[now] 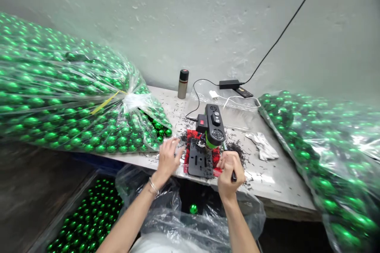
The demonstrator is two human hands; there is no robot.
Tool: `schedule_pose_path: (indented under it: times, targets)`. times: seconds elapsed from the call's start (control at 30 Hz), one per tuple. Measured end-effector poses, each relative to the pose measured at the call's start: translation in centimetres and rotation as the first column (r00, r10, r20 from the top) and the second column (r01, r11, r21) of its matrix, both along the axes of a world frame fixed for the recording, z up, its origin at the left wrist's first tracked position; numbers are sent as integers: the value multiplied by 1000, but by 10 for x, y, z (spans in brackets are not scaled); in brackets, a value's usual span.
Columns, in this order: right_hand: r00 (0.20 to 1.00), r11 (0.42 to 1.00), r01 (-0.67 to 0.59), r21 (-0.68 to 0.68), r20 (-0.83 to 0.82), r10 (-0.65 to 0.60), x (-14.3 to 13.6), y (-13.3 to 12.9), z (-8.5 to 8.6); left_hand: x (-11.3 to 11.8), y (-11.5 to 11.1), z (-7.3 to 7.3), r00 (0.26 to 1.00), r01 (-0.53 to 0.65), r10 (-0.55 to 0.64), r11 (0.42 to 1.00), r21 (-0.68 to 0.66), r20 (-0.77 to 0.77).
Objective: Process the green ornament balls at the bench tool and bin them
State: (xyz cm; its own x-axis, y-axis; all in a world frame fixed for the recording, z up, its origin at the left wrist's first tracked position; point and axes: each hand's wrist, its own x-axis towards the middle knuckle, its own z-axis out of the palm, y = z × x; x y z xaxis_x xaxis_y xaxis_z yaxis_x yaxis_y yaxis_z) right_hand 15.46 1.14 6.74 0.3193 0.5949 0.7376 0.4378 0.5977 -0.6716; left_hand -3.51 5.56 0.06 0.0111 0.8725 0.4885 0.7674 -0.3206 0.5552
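Note:
My right hand [231, 172] is closed around the black-tipped lever [234, 176] of a small black bench machine [214, 124] with a green band. Its slotted black base plate [199, 164] rests on red material [217, 161]. My left hand [169, 154], a bracelet on its wrist, hovers to the left of the plate with fingers stretched out and nothing visible in them. Just beyond it is the gap in a clear bag [89, 118] of shiny green balls. A single green ball [193, 208] shows below the table edge, among clear plastic.
Black scraps [236, 150] litter the table [166, 99]. Behind the machine are a bottle [183, 84], a power adapter [229, 84] and a white cable [234, 99]. White gloves [263, 146] and another ball-filled bag [326, 174] lie right. Lower left, a container holds green balls [89, 213].

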Motion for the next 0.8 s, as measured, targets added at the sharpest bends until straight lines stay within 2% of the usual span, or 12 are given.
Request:
schedule_pose_path:
  times: [0.07,0.13,0.23,0.37,0.47,0.5,0.57,0.63,0.67,0.7,0.73,0.8]
  targets:
    - [1000,1000,3,12,0,-3,0,1,-3,-14,35,11,997,-73,73,997,-34,-5]
    - [1000,1000,7,16,6,-7,0,1,-5,-22,64,17,997,-78,77,994,-73,-6]
    - [1000,1000,2,21,18,-3,1,0,-5,-24,86,16,998,-50,53,990,-131,20]
    - [998,999,-6,38,57,4,2,-1,-5,-22,84,14,993,-10,32,980,-200,110]
    - [998,999,-3,50,64,0,2,0,-7,-23,71,15,979,42,8,970,-240,201]
    - [998,999,3,50,59,-6,2,0,-9,-22,65,16,960,85,-7,961,-265,281]
    - [999,999,18,43,44,-20,1,0,-10,-17,51,16,839,233,-18,915,-328,544]
    - [999,999,25,34,33,-26,1,-1,-11,-6,37,14,596,411,49,839,-356,802]
    - [999,999,24,34,34,-25,0,-1,-11,1,31,13,480,482,101,800,-357,872]
    - [999,999,21,36,38,-23,0,-1,-10,8,25,10,407,528,145,768,-362,902]
    - [999,999,19,36,45,-21,0,-2,-9,16,21,8,370,558,179,742,-373,911]
    - [998,999,18,37,65,-20,0,-2,-6,30,14,2,390,581,200,704,-409,899]
